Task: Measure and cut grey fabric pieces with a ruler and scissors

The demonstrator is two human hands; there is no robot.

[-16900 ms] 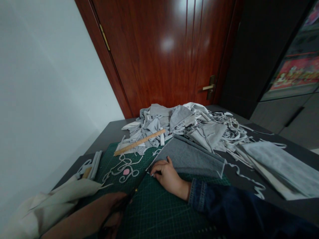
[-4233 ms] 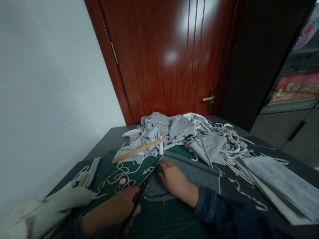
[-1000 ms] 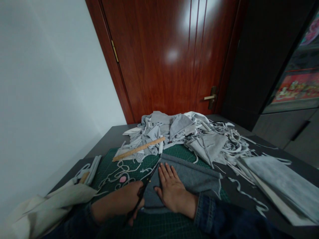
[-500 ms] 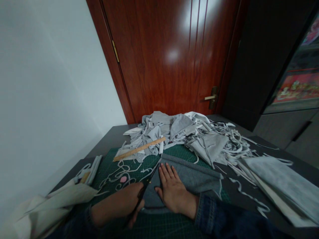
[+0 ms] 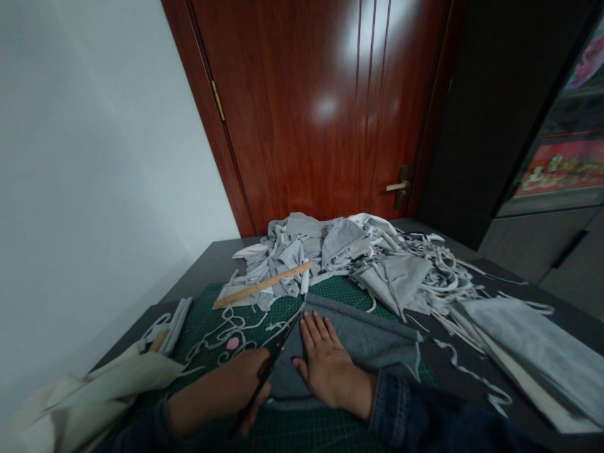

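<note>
My left hand (image 5: 245, 377) is closed around a pair of black scissors (image 5: 260, 379). Their blades point up and to the right, along the left edge of a dark grey piece of fabric (image 5: 372, 333). Flat on that fabric, just right of the blades, lies my right hand (image 5: 328, 365) with its fingers stretched out. The fabric has a folded band along its far edge and rests on a green cutting mat (image 5: 340, 289). Thin pale fabric strips (image 5: 236, 321) curl on the mat beyond my left hand, around a small pink piece (image 5: 233, 343).
A wooden ruler (image 5: 264, 285) lies against a heap of grey fabric scraps (image 5: 306, 233) at the back. Folded light-grey cloth (image 5: 533, 327) lies on the right, cream cloth (image 5: 104, 390) at the front left. A white wall (image 5: 94, 157) borders the left; a brown door (image 5: 306, 126) stands behind.
My left hand and the scissors have shifted slightly down and left. My right hand stays pressed on the fabric in almost the same spot.
</note>
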